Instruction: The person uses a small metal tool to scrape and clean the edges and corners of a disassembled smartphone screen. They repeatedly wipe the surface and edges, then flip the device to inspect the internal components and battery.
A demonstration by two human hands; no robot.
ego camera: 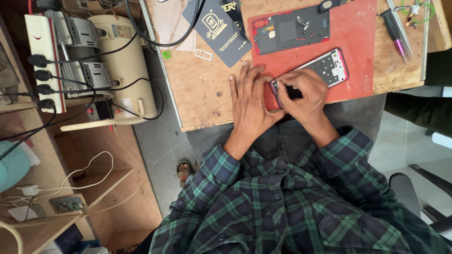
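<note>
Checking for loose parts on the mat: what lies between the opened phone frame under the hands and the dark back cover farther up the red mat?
In the head view, only bare red mat separates the phone frame from the back cover; the small screws rest on the cover itself.

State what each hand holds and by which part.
Both hands grip the opened phone frame at its near end: the right hand wraps that end, and the left hand steadies its corner on the red mat.

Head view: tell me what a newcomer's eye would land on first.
Both hands meet at the table's near edge over an opened phone frame on a red mat; the left hand braces it, the right hand presses its end. Behind lies a dark back cover, and at far left a cream compressor.
</note>
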